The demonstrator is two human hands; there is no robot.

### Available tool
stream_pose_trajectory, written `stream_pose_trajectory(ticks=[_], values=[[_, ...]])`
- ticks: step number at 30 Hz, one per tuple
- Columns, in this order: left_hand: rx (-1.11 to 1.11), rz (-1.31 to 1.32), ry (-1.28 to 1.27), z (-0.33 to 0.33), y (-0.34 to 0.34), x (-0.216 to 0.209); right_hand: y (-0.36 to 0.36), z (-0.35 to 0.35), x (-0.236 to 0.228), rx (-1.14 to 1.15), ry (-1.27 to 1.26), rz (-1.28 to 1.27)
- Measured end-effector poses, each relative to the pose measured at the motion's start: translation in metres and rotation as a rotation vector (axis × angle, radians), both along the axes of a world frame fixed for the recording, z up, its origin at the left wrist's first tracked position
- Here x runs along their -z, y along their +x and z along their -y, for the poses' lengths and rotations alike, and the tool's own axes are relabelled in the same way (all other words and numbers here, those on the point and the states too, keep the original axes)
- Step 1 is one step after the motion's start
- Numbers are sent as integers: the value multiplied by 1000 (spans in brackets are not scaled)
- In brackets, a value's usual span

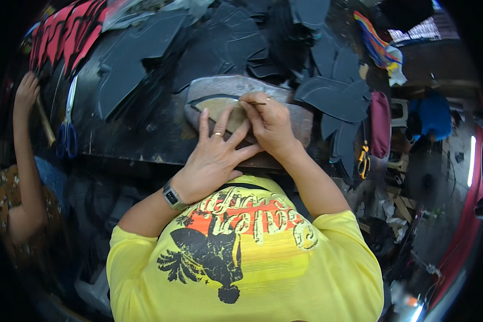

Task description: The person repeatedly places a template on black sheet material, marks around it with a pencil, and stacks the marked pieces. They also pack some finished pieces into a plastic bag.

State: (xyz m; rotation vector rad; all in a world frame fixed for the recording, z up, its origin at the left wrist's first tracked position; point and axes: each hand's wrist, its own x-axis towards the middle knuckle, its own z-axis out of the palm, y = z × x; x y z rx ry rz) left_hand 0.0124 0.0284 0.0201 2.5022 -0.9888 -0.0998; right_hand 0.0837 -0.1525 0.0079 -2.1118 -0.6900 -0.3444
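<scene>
A tan, curved template-like piece (216,106) lies over a dark sheet whose edge shows along its far side. Both rest on a worn grey board (220,85) at the table's near edge. My left hand (220,142) is spread flat, its fingertips pressing on the tan piece. Just right of those fingers, my right hand (268,121) pinches a thin brown stick-like tool (258,103) at the far edge of the tan piece. The tool's tip is hidden by my fingers, so its exact kind does not show.
Dark cut sheets (145,53) pile across the table's far side, with more dark pieces (333,99) at right. Blue-handled scissors (67,134) lie left, near a co-worker's hand (27,91) and red-and-black pieces (70,35). Orange-handled snips (364,161) and a maroon cloth (380,123) are at right.
</scene>
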Motion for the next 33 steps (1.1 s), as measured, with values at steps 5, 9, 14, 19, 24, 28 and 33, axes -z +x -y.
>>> stream_pose_trajectory(ticks=[5, 9, 14, 19, 24, 28, 33], values=[[-6, -8, 35, 1, 0, -8, 5, 14, -17, 144, 286, -195], [-32, 4, -27, -3, 0, -6, -17, 41, -40, 157, -29, -282], [-118, 7, -254, -10, 2, 2, -50, 45, -42, 210, -523, -157], [-161, 11, -353, -14, 4, -2, -53, 40, -33, 240, -370, -371], [-218, 45, -445, -20, -1, -9, -41, 62, -54, 23, -148, -592], [-287, 50, -504, -29, -6, -10, -16, 128, -100, -72, -195, -575], [-291, 24, -484, -25, -6, -12, 32, 203, -127, 98, -373, -646]])
